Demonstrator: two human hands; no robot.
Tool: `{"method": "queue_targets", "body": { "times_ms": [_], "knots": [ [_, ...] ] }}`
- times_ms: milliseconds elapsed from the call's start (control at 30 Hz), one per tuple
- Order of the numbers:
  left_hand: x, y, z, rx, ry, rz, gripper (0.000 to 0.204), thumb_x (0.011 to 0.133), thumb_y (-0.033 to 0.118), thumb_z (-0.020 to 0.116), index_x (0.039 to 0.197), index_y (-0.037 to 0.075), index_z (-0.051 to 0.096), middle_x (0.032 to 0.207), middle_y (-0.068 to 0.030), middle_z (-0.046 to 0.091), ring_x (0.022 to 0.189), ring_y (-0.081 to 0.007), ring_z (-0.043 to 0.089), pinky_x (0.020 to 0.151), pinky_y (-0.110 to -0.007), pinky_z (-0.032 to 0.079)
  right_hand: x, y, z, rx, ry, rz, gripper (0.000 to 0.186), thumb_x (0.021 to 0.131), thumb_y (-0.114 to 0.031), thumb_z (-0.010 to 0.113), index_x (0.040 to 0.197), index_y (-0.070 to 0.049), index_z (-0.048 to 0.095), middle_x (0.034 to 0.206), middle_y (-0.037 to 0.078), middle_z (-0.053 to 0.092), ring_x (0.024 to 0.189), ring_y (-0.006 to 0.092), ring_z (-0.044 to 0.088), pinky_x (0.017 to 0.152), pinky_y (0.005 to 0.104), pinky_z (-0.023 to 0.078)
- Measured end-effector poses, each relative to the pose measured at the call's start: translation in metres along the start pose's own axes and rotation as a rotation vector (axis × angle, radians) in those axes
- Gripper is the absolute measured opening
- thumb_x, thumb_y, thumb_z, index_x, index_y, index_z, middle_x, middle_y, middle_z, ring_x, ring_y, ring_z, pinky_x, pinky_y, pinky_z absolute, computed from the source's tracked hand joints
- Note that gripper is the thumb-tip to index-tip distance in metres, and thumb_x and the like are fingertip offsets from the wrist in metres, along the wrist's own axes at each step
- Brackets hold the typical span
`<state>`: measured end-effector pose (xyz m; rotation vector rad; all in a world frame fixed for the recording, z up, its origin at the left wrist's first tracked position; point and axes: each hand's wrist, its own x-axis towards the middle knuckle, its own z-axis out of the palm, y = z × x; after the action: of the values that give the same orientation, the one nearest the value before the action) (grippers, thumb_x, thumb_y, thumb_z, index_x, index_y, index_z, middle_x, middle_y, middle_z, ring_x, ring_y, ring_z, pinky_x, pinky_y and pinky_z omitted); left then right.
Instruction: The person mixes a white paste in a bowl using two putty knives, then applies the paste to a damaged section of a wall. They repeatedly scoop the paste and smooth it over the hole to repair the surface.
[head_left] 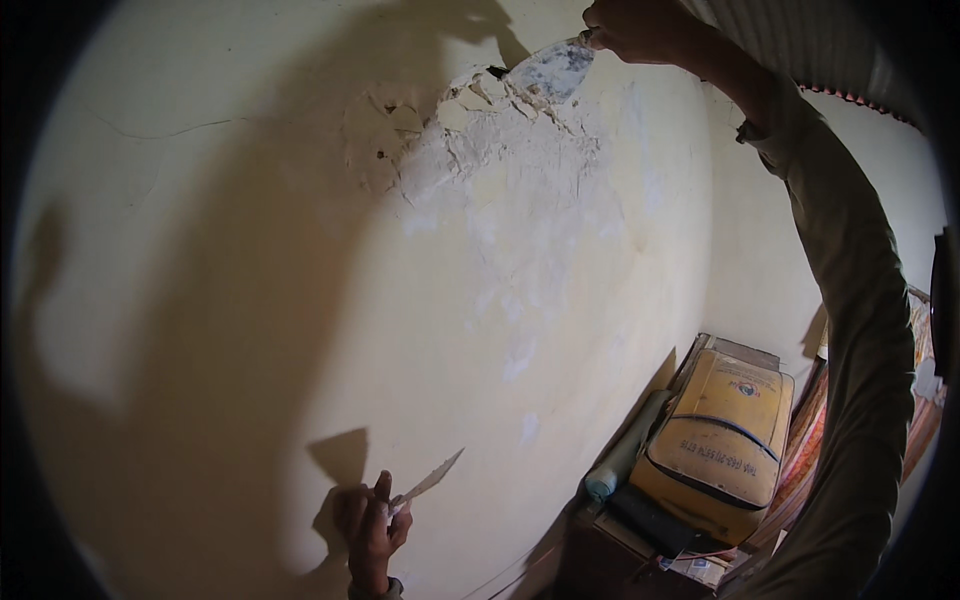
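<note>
High on the cream wall, my right hand (638, 32) is closed around a wide putty knife (556, 72). Its whitish, plaster-smeared blade lies against the wall at the upper edge of a rough patch (490, 140) of cracked, flaking plaster. Much of this knife's handle is hidden in my fingers. Low down, my left hand (374, 535) grips a second, smaller putty knife (432, 480), its pale blade slanting up to the right. That blade appears apart from the wall, and a shadow of hand and blade falls beside it.
A worn yellow case (725, 420) with a dark strap stands at lower right on a dark cabinet (600, 560). A greenish roll (625, 450) lies beside it, near the wall. Patterned orange cloth (812, 430) hangs behind. Corrugated roofing (820, 40) shows at upper right.
</note>
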<state>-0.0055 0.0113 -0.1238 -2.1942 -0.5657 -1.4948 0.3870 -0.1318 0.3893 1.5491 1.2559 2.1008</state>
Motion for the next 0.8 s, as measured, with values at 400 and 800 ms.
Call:
{"method": "queue_targets", "body": {
  "times_ms": [400, 800],
  "knots": [
    [0.039, 0.036, -0.016, -0.037, -0.012, -0.129, 0.056, 0.091, 0.02, 0.063, 0.138, -0.003, 0.046, 0.084, -0.0131, 0.056, 0.071, -0.0282, 0.051, 0.067, -0.042, 0.043, -0.005, -0.006, -0.004, -0.003, 0.033, 0.021, 0.027, 0.077, -0.031, 0.065, 0.06, -0.009, 0.065, 0.059, 0.009, 0.064, 0.058, 0.0261, 0.063, 0.05, 0.0429, 0.041],
    [0.308, 0.099, -0.018, 0.156, 0.17, 0.206, 0.041, 0.087, 0.014, 0.068, 0.125, 0.01, 0.054, 0.1, -0.0112, 0.056, 0.074, -0.0287, 0.065, 0.059, -0.038, 0.053, 0.005, -0.005, 0.012, 0.071, 0.063, 0.118, 0.015, 0.069, -0.026, 0.066, 0.065, -0.012, 0.068, 0.068, 0.009, 0.069, 0.066, 0.0253, 0.068, 0.056, 0.043, 0.048]
  ]
}}
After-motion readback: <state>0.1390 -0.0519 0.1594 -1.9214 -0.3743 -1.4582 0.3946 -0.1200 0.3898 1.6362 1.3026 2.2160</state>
